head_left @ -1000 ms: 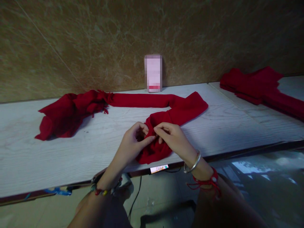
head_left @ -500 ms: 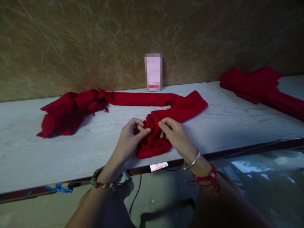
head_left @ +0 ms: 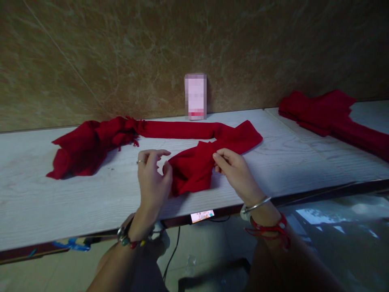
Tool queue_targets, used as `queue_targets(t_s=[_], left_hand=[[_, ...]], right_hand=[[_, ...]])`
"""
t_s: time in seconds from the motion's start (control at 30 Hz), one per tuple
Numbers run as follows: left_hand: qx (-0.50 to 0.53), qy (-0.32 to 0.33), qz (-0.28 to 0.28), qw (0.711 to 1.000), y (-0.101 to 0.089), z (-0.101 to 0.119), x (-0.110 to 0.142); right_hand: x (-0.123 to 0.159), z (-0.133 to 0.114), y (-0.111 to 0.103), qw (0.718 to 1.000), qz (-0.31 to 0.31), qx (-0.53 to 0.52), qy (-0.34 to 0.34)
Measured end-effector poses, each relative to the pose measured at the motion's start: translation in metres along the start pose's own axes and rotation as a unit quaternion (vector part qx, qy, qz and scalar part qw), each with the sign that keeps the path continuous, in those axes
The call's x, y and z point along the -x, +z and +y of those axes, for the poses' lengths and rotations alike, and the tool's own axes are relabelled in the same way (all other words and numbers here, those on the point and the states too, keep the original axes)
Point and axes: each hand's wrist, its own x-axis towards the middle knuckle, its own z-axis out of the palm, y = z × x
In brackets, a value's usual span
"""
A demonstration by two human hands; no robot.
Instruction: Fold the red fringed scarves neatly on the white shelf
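A long red scarf (head_left: 194, 170) lies zigzagged on the white wood-grain tabletop, its near end wrinkled and folded over between my hands. My left hand (head_left: 152, 174) is at the left edge of this near end, thumb and fingers curved apart, with no cloth between them. On the other side, my right hand (head_left: 234, 170) pinches the scarf's right edge between thumb and fingers. From the far bend, the scarf runs left as a flat strip to a crumpled red cloth heap (head_left: 88, 148) with fringe at its right end.
Folded red cloths (head_left: 319, 113) are stacked at the right. A blurred-out phone-like rectangle (head_left: 196, 96) leans against the brown marbled wall (head_left: 121, 48). Just under the table's front edge a small lit screen (head_left: 202, 216) shows, and a dark cable (head_left: 172, 253) hangs below.
My left hand has moved left off the bunched cloth and its fingers have spread. My right hand has shifted slightly right, and the scarf's near end is flatter and wider.
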Motion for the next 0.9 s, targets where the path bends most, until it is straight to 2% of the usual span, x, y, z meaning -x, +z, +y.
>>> queue_targets(t_s=[0.03,0.1,0.2,0.27,0.47,0.73,0.9], left_hand=[[-0.015,0.036,-0.009,0.999,0.0,0.003,0.003],[0.001,0.074,-0.067,0.995,0.002,0.009,0.006],[0.042,0.067,-0.18,0.981,0.004,0.012,0.008],[0.05,0.057,-0.208,0.975,0.005,0.012,0.009],[0.084,0.072,-0.213,0.971,0.004,0.017,0.011],[0.131,0.041,-0.239,0.961,0.007,0.02,0.014],[0.131,-0.012,-0.193,0.972,0.003,0.019,0.008]], right_hand=[[0.002,-0.001,0.001,1.0,-0.006,0.017,-0.006],[0.004,-0.002,0.002,0.999,-0.008,0.032,-0.014],[0.004,-0.003,0.001,0.999,0.003,0.044,-0.026],[0.004,-0.003,0.002,0.998,0.012,0.048,-0.034],[0.007,-0.004,0.006,0.998,0.006,0.04,-0.05],[0.009,-0.003,0.01,0.997,-0.008,0.042,-0.06],[0.007,-0.004,0.005,0.996,0.019,0.041,-0.074]])
